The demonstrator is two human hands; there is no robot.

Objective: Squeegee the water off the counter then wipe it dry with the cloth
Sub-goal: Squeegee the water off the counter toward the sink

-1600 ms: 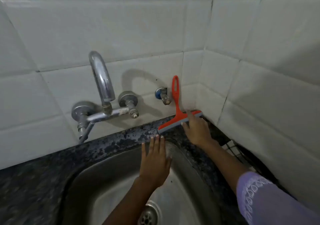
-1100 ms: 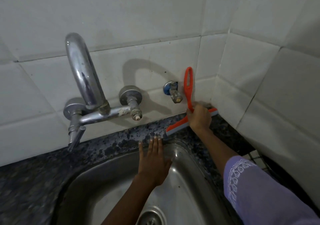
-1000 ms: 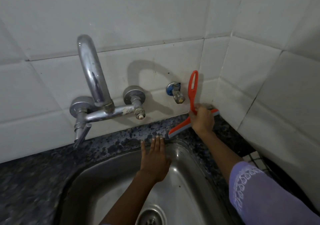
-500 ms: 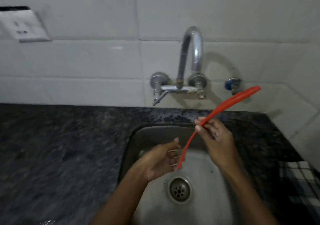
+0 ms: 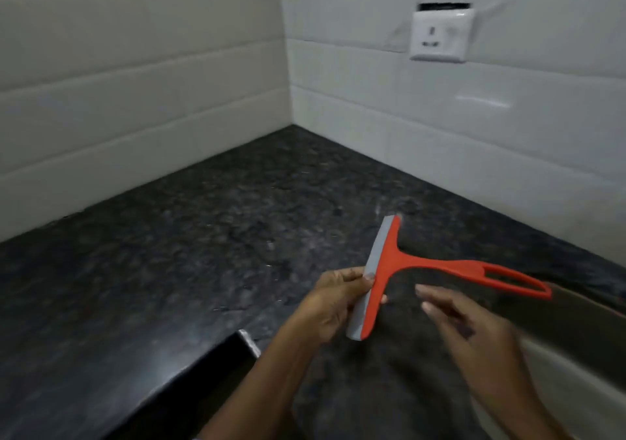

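Observation:
An orange squeegee (image 5: 403, 263) with a grey rubber blade hangs above the dark speckled counter (image 5: 210, 236). My left hand (image 5: 333, 307) pinches the lower half of the blade head between thumb and fingers. The looped handle points right. My right hand (image 5: 464, 324) hovers just below the handle with its fingers stretched out and slightly blurred, touching nothing. Small glints of water show on the counter near the middle. No cloth is in view.
White tiled walls meet in a corner (image 5: 288, 114) behind the counter. A white wall socket (image 5: 440, 34) sits on the right wall. The steel sink rim (image 5: 582, 317) shows at the right edge. The counter's front edge (image 5: 189, 372) runs at lower left.
The view has swung left from the sink and tap to the counter corner. The squeegee has passed from my right hand into my left, and my right hand has let go.

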